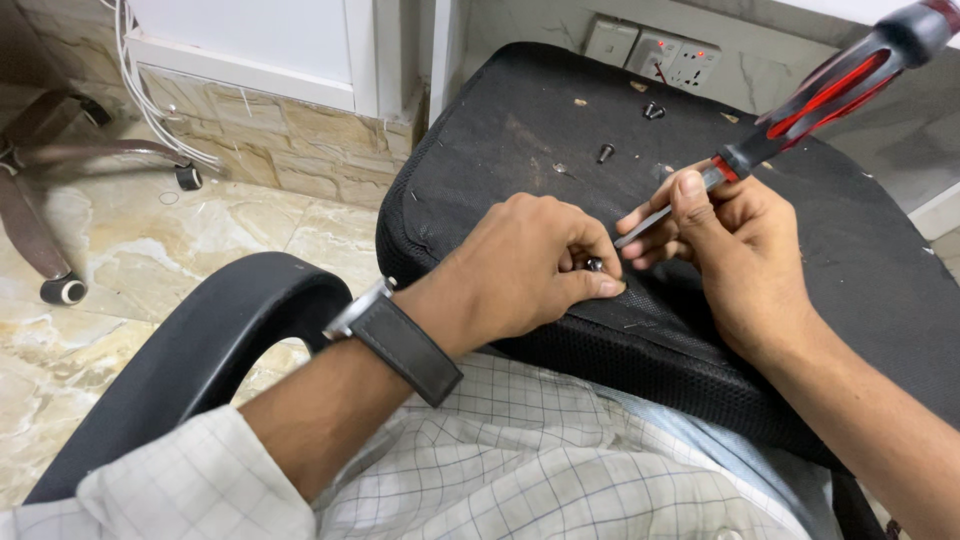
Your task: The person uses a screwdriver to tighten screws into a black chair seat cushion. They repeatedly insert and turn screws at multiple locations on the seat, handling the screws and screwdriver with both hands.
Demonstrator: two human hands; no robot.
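Pinching a small dark screw (594, 265) between thumb and fingertips, left hand (520, 270) rests on the black seat cushion (860, 270), near its front edge. Grip clenched on the screw; only the screw head shows. Right hand (735, 250) just beside it, grip closed around the metal shaft of a screwdriver (800, 110), thumb on top near the collar. Shaft tip points down-left toward the screw, ending just short of the left fingers; can't tell if tip touches the screw. Handle is black and red, angled up to the right, out past the frame's top corner.

Black-strap wristwatch (395, 335) on left wrist. Cushion lies across the person's lap, over a checked shirt (520, 460).

Two more loose screws (606, 152) (653, 110) lie farther back on the cushion, well apart from the hands, plus some light debris flecks.

Black armrest (220, 340) curves at left. Marble-pattern floor (150, 250) beyond, with another chair's caster base (60, 290). Wall sockets (655, 52) behind the cushion, white cables (140, 90) at left wall.
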